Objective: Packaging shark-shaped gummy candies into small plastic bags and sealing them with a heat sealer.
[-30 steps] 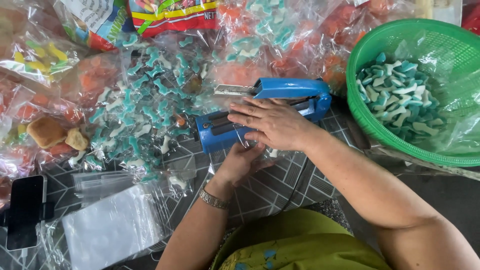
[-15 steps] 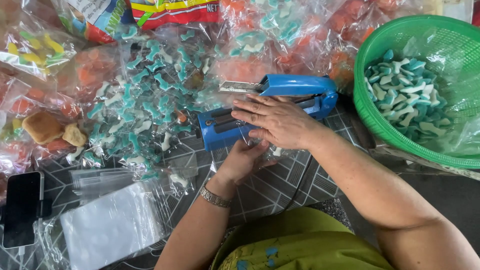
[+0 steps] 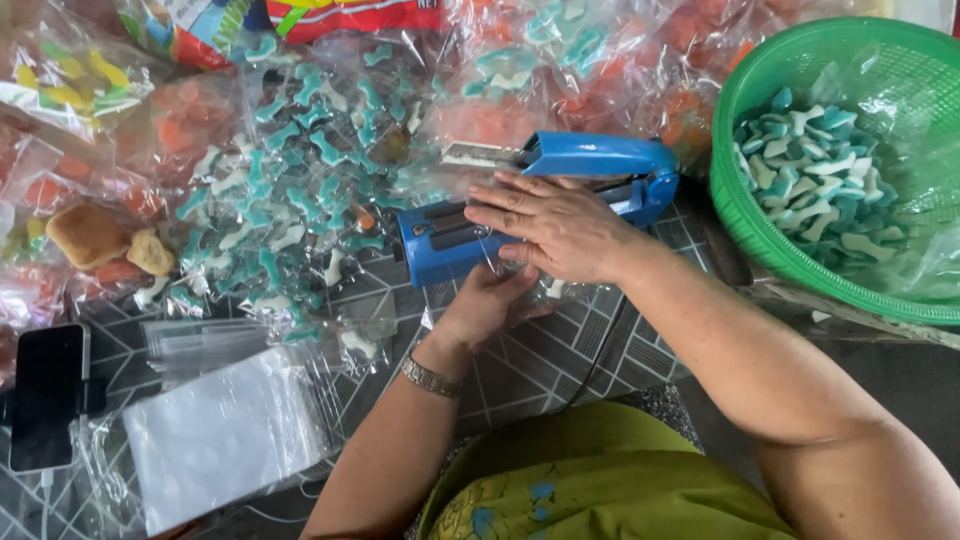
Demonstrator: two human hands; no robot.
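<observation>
In the head view the desk (image 3: 560,370) has a dark cover with a pattern of pale lines in squares, and most of it is hidden under clear plastic bags. Nothing of the room shows beyond this surface.

At the right edge of the desk stands a green plastic basket (image 3: 740,210) with a mesh wall; in it lies a heap of loose teal and white gummy candies (image 3: 815,200). Toward the far edge, from the middle to the left, lie many sealed clear bags of the same teal and white candies (image 3: 300,190), and beside them bags with orange candies (image 3: 190,110). At the far left corner is a bag with yellow pieces (image 3: 60,90). Near the left edge a dark phone (image 3: 48,395) lies flat, and next to it, toward the near edge, a stack of empty clear bags (image 3: 220,435).

In the middle of the desk stands a blue heat sealer (image 3: 590,160) with its arm raised. The right hand (image 3: 555,225) lies flat and open on the lower part of the sealer, fingers spread. The left hand (image 3: 490,305) is just under it, near the front of the sealer, pinching a small clear bag (image 3: 548,290) that is mostly hidden by both hands
</observation>
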